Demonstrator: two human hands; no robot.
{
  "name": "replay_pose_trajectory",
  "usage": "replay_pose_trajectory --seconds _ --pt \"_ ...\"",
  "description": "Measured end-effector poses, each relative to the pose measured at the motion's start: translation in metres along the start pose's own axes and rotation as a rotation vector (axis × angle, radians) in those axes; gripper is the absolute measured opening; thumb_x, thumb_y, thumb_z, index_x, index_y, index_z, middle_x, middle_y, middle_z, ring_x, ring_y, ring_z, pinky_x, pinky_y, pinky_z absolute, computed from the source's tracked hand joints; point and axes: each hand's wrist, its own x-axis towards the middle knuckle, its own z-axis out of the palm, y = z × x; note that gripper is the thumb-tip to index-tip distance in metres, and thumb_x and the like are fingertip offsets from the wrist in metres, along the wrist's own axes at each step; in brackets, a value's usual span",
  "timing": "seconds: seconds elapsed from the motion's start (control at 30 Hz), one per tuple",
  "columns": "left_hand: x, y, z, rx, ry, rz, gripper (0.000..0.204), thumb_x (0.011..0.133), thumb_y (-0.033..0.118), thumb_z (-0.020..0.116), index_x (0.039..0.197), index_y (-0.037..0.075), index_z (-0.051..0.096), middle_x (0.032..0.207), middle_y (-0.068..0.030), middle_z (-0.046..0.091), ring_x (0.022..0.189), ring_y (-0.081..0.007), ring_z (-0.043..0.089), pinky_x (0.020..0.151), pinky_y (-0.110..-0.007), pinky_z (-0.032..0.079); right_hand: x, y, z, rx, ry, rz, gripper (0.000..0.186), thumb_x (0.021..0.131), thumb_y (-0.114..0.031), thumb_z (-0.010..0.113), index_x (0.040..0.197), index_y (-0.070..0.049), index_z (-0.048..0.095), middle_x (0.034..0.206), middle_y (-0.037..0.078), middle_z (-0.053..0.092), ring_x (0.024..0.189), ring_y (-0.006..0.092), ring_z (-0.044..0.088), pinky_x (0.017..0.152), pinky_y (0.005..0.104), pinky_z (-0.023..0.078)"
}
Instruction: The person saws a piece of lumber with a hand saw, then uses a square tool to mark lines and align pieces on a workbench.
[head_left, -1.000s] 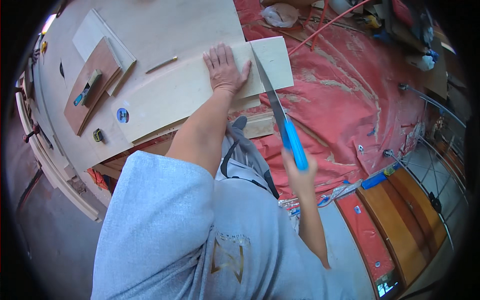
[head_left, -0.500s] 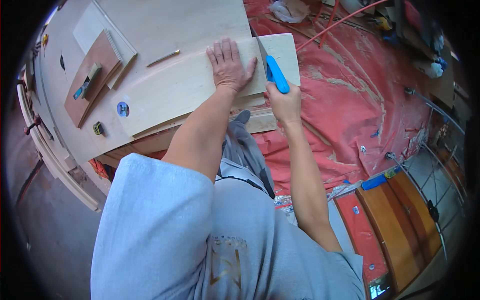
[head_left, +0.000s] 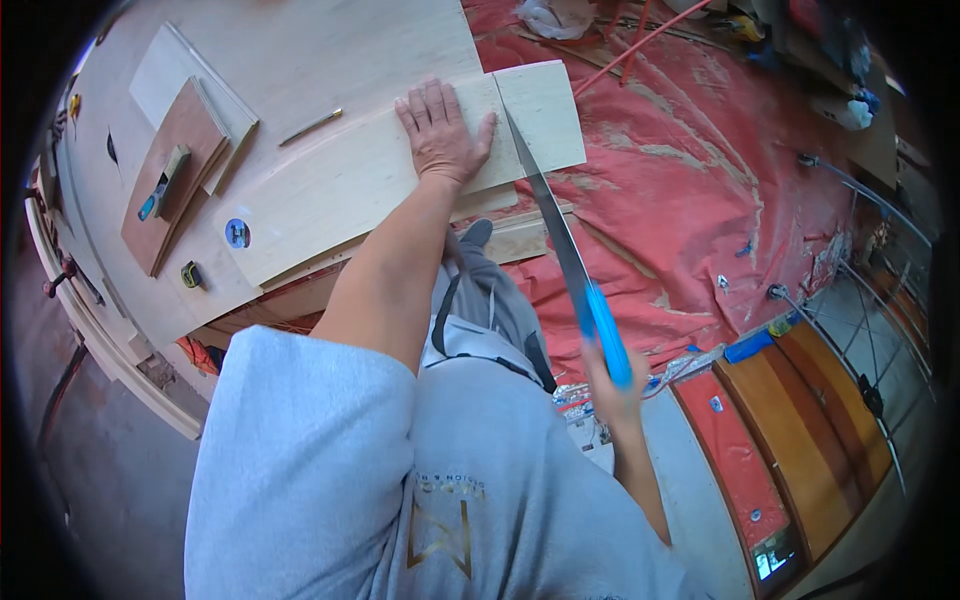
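Note:
My left hand (head_left: 441, 135) lies flat with fingers spread on a pale plywood board (head_left: 340, 192), close to the board's right end. My right hand (head_left: 612, 375), slightly blurred, is wrapped round the blue handle of a handsaw (head_left: 557, 225). The saw's long blade slants up and left from the handle, and its tip sits in a cut across the board, just right of my left hand. Right of the blade, the board's end piece (head_left: 543, 118) overhangs the red sheeting. A pencil (head_left: 311, 127) rests on the wood left of my left hand.
Brown curved boards (head_left: 172, 190) lie at the left with a block plane (head_left: 165, 184) on top. A tape measure (head_left: 192, 274) sits near the bench's front edge. Wrinkled red sheeting (head_left: 680, 220) covers the floor at right; a metal rail (head_left: 880, 205) stands beyond it.
My right hand has drawn the saw back toward me and down, exposing most of the blade. My left hand stays pressed on the board. The whole view has shifted slightly.

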Motion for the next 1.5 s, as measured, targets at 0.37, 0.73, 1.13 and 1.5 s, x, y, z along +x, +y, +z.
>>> replay_pose_trajectory --seconds 0.37,0.73,1.13,1.5 --pt "0.005 0.008 0.008 -0.033 0.02 0.029 0.095 0.101 0.07 0.054 0.16 -0.005 0.046 0.172 -0.0238 0.038 0.161 -0.0487 0.026 0.133 -0.068 0.007 0.068 -0.001 0.045 0.114 0.069 -0.042 0.032 0.1 -0.019 0.078 0.079 0.001 0.063 0.061 0.003 0.05 0.061 0.0088 0.046 0.055 0.0371 0.039" --pt "0.003 0.003 -0.003 -0.012 0.024 0.017 0.097 0.102 0.071 0.053 0.161 -0.005 0.045 0.171 -0.0248 0.039 0.16 -0.0505 0.029 0.132 -0.069 0.008 0.077 0.036 0.056 0.127 0.036 -0.062 0.03 0.101 -0.017 0.078 0.079 -0.004 0.063 0.064 -0.002 0.05 0.062 0.007 0.047 0.054 0.0348 0.038" --pt "0.004 -0.003 0.004 -0.049 0.06 0.01 0.094 0.101 0.068 0.056 0.161 -0.005 0.044 0.17 -0.0248 0.039 0.16 -0.0498 0.028 0.132 -0.068 0.008 -0.033 0.011 -0.007 0.003 0.017 -0.056 0.019 0.099 -0.011 0.079 0.085 0.0 0.071 0.063 0.001 0.055 0.059 0.0068 0.049 0.055 0.0311 0.039" --pt "0.009 0.027 0.005 -0.055 0.028 0.079 0.096 0.102 0.068 0.054 0.161 -0.007 0.043 0.171 -0.0264 0.038 0.16 -0.0511 0.027 0.133 -0.068 0.007 0.179 0.026 0.092 0.096 0.164 -0.248 0.034 0.1 -0.019 0.076 0.076 -0.003 0.06 0.064 -0.001 0.048 0.061 0.0084 0.046 0.056 0.0369 0.039"
